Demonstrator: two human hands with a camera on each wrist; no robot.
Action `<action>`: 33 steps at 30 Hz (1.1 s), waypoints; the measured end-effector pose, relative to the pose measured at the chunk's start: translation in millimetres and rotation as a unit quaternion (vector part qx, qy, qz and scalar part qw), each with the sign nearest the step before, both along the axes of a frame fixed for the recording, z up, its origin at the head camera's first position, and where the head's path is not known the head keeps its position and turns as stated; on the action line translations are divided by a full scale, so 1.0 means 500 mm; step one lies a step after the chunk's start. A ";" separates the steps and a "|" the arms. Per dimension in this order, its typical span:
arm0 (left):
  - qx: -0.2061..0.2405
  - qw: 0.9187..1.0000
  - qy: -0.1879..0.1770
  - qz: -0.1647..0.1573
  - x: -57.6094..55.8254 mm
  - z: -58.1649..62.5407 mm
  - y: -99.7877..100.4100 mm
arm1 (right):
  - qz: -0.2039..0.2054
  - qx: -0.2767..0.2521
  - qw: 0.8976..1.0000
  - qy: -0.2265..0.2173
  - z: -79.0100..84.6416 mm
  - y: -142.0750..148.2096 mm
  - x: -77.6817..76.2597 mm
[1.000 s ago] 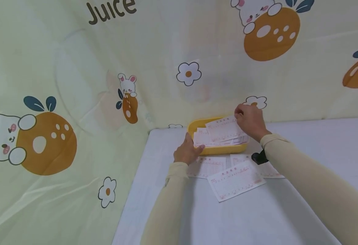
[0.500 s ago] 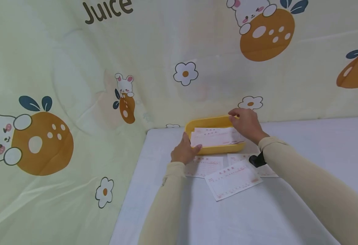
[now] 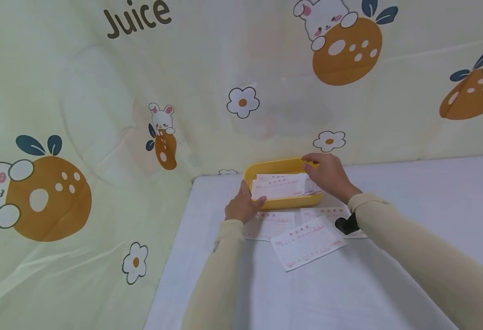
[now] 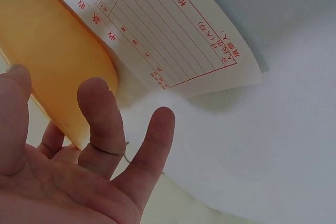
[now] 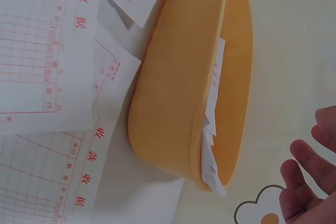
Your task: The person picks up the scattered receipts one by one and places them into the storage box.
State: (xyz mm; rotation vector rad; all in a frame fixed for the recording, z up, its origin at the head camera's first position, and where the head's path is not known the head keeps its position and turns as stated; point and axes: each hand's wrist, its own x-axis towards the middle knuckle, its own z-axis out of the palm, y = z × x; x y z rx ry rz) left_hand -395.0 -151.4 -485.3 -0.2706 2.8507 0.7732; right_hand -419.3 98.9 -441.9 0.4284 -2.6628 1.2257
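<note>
A yellow plastic box [image 3: 295,201] stands near the back of the table, with several printed receipt slips [image 3: 278,187] lying inside. My left hand [image 3: 241,206] holds the box's left end, its thumb toward the front. At the right end my right hand [image 3: 328,176] hovers over the rim. In the right wrist view that hand [image 5: 312,174] is apart from the box wall [image 5: 170,82], fingers loosely bent around nothing. A slip's corner [image 5: 212,174] pokes over the rim there.
In front of the box lie more receipt slips: one tilted slip [image 3: 307,243] overlaps a left slip [image 3: 274,224] and a right slip [image 3: 321,212]. A patterned curtain [image 3: 208,114] hangs behind and left of the white table [image 3: 299,298].
One second ago my right hand held a receipt slip above the box; it has let go, and slips now lie low inside. The left hand stays at the box, while the head view shifts slightly.
</note>
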 end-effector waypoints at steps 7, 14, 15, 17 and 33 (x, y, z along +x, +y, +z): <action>0.002 1.000 0.002 -0.002 0.004 -0.001 -0.002 | 0.025 -0.006 1.000 0.018 -0.014 -0.002 0.032; 0.001 1.000 0.002 -0.009 0.003 -0.006 -0.006 | 0.013 0.003 1.000 0.003 -0.034 0.014 0.084; 0.001 1.000 0.001 -0.009 0.003 -0.005 -0.006 | 0.009 0.005 1.000 0.001 -0.037 0.019 0.094; 0.000 1.000 -0.001 -0.010 0.003 -0.003 -0.006 | 0.004 0.010 1.000 -0.003 -0.044 0.030 0.112; -0.002 1.000 -0.002 -0.015 -0.001 -0.004 -0.005 | 0.017 0.025 1.000 -0.007 -0.130 0.089 0.221</action>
